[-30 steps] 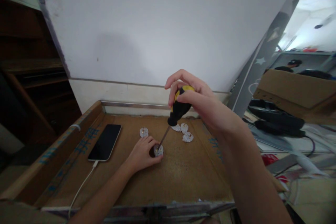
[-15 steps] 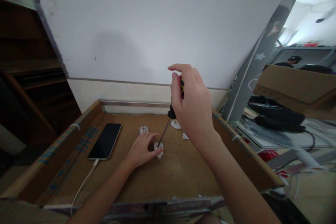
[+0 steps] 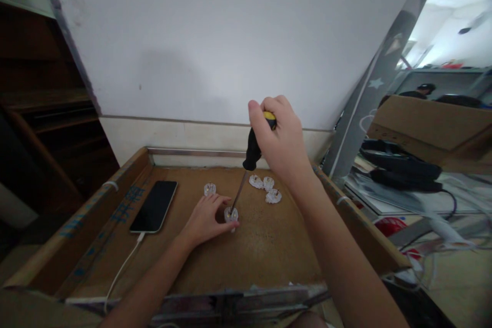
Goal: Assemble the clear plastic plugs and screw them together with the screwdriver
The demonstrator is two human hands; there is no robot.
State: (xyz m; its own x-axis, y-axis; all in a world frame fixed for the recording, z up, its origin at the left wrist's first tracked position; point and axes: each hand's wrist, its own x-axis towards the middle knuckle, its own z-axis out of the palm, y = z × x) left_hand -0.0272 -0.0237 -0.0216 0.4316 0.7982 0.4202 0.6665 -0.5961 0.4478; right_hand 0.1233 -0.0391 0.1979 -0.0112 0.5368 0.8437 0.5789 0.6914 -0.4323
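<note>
My right hand (image 3: 282,138) is closed around the black and yellow handle of a screwdriver (image 3: 252,151), thumb along its upper end. The shaft slants down to the left, and its tip meets a small clear plastic piece (image 3: 231,215) with metal bits inside. Thumb and fingers of my left hand (image 3: 207,220) curve about that piece and steady it on the cardboard. Just behind the left fingers lies another clear piece (image 3: 209,188). More clear pieces (image 3: 273,196) with metal parts sit grouped beyond the screwdriver, to the right.
A shallow cardboard tray (image 3: 269,261) with raised sides forms the work surface. On its left lies a phone (image 3: 154,207) with a white cable (image 3: 123,272) plugged in. A white panel (image 3: 215,41) stands behind. At right are a cardboard box (image 3: 430,123), black pouches and a distant person.
My right hand has turned and regripped the screwdriver, its fingers now curled around the handle, which shows more. The clear pieces at right are less hidden. My left hand stays nearly in place.
</note>
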